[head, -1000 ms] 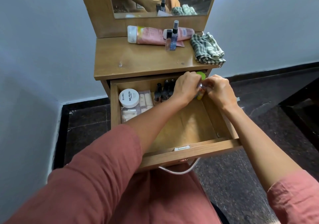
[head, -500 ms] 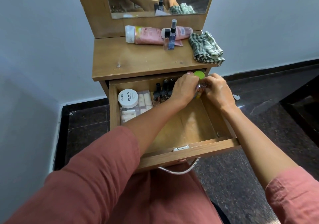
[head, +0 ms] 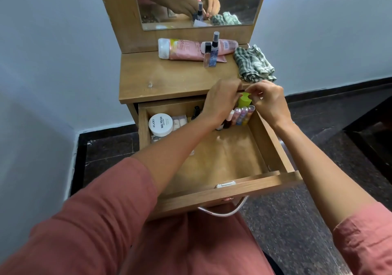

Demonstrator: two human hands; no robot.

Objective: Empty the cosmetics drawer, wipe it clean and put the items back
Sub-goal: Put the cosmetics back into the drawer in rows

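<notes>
The wooden drawer (head: 214,192) is pulled out under the dressing table. At its back left lie a white nail polish jar (head: 160,124) and a clear packet (head: 180,122). Dark nail polish bottles (head: 226,123) and a row of lip balm tubes (head: 244,113) stand along the back. A green-capped bottle (head: 244,101) stands in the back right corner. My left hand (head: 222,103) hovers over the bottles with curled fingers, and its fingertips are hidden. My right hand (head: 270,103) pinches at the green cap.
On the tabletop (head: 169,79) lie two pink tubes (head: 184,51), a small spray bottle (head: 213,52) and a checked cloth (head: 253,64). A mirror (head: 197,1) stands behind. A metal handle (head: 222,212) hangs under the drawer front. The floor around is dark tile.
Both hands have lifted from low in the back right corner to the tabletop's edge. The lip balm tubes they covered now stand in view in the drawer.
</notes>
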